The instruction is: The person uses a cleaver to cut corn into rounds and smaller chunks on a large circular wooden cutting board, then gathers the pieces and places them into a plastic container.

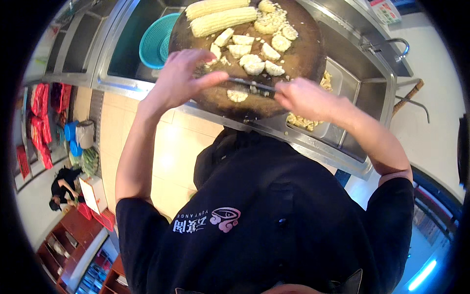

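My right hand (pixel 306 96) is closed on the handle of a knife (pixel 253 85), whose blade lies edge-on across the near part of a round wooden chopping board (pixel 308 47). At the board's left side, my left hand (pixel 183 73) has its thumb and fingers spread; its thumb tip is close to the blade's far end, and whether they touch I cannot tell. A cut corn piece (pixel 237 96) lies on the near side of the blade. Beyond it are several corn chunks (pixel 240 50), loose kernels (pixel 273 20) and whole peeled corn cobs (pixel 224 21).
The board rests over a stainless steel sink (pixel 371 86). A teal plastic basket (pixel 147 46) stands in the left basin. Below the board's right side, a clear tray (pixel 323 130) holds yellow pieces (pixel 303 121). A faucet (pixel 402 49) is at right. Another person (pixel 64 185) is far left.
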